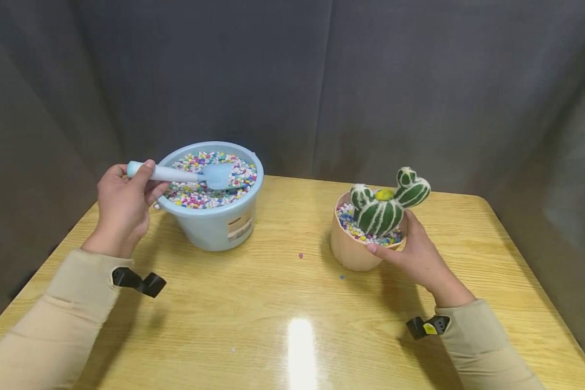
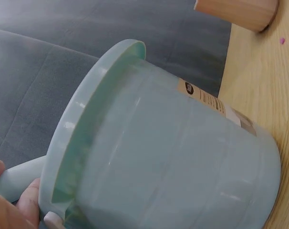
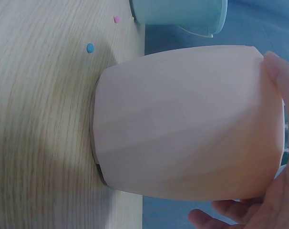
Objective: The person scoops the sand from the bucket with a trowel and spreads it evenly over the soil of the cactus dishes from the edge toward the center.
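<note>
My left hand (image 1: 124,203) grips the white-and-blue handle of a small trowel (image 1: 218,176) at the rim of a light blue bucket (image 1: 209,225). The trowel's blade lies over the colourful pebbles (image 1: 195,197) that fill the bucket. At the right, my right hand (image 1: 421,260) holds a peach plant pot (image 1: 353,252) by its rim, thumb on the near side and fingers round the right side. In the right wrist view, the base of the pot (image 3: 182,124) is at the tabletop. A striped green cactus (image 1: 380,216) stands in the pot among colourful pebbles (image 1: 353,230).
Bucket and pot stand apart on a wooden table (image 1: 273,292). A pink pebble (image 1: 300,255) and a blue pebble (image 1: 342,277) lie loose between them, and a pale one (image 1: 233,350) lies nearer the front. Dark grey curtain (image 1: 273,81) hangs behind the table.
</note>
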{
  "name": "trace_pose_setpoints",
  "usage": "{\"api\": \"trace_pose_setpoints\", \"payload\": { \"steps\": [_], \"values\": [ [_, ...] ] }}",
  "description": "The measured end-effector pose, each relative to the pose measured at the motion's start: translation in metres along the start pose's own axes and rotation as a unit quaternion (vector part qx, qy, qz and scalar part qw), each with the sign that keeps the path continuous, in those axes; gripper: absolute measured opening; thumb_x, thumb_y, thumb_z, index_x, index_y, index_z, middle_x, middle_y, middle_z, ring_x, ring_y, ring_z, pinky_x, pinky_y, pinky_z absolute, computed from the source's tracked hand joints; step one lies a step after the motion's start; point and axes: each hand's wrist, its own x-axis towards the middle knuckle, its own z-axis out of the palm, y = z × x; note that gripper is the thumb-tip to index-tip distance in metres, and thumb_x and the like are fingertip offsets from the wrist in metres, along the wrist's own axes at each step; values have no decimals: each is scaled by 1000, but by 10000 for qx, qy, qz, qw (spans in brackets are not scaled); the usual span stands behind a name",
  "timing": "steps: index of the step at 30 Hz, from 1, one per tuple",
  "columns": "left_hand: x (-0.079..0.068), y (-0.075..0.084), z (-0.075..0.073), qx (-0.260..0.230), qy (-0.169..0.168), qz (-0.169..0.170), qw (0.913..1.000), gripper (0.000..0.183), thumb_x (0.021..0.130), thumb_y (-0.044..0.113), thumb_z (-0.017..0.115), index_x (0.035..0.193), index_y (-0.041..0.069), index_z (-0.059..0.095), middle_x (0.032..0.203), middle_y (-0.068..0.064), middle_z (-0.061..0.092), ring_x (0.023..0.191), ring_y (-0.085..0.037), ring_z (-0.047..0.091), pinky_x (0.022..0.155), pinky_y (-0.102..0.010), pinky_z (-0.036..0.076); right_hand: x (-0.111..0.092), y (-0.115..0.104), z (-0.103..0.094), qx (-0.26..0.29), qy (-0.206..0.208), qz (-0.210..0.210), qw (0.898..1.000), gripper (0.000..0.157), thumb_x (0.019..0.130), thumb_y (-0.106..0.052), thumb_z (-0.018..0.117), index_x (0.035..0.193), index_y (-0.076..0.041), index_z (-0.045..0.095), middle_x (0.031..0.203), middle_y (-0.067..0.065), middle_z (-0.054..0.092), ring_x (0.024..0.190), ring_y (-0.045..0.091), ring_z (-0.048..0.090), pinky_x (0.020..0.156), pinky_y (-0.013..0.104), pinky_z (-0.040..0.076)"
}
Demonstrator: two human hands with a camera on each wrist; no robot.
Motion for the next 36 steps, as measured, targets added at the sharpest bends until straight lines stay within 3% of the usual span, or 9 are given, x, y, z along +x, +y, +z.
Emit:
{"api": "trace_pose_setpoints", "payload": {
  "steps": [5,10,30,36],
  "values": [
    [0,1,-2,-249,12,-125,9996,23,103,10,62,111,4,42,120,-16,46,89,-13,68,81,-24,60,0,-1,1,-78,7,68,9999,99,89,-28,84,156,6,21,145,29,49,137,44,44,115,65,32],
    [-1,1,-4,-478,60,-236,9986,24,102,11,64,113,3,44,115,-14,51,91,-14,68,82,-25,60,-1,0,1,-35,-2,90,10000,99,89,-28,84,157,6,20,145,29,50,138,43,43,115,64,32],
    [-6,-3,-3,-1104,-220,-53,9936,32,103,16,63,126,0,45,121,-17,45,107,-21,60,91,-28,57,-1,1,1,-11,0,50,10000,99,89,-26,84,157,6,20,145,29,49,137,43,44,115,64,32],
    [-10,-1,4,-1365,-275,-87,9902,30,102,13,65,122,0,47,115,-16,52,101,-22,66,88,-30,58,0,0,1,2,20,15,10000,99,88,-26,85,157,5,21,147,28,49,139,43,42,116,63,31]
  ]
}}
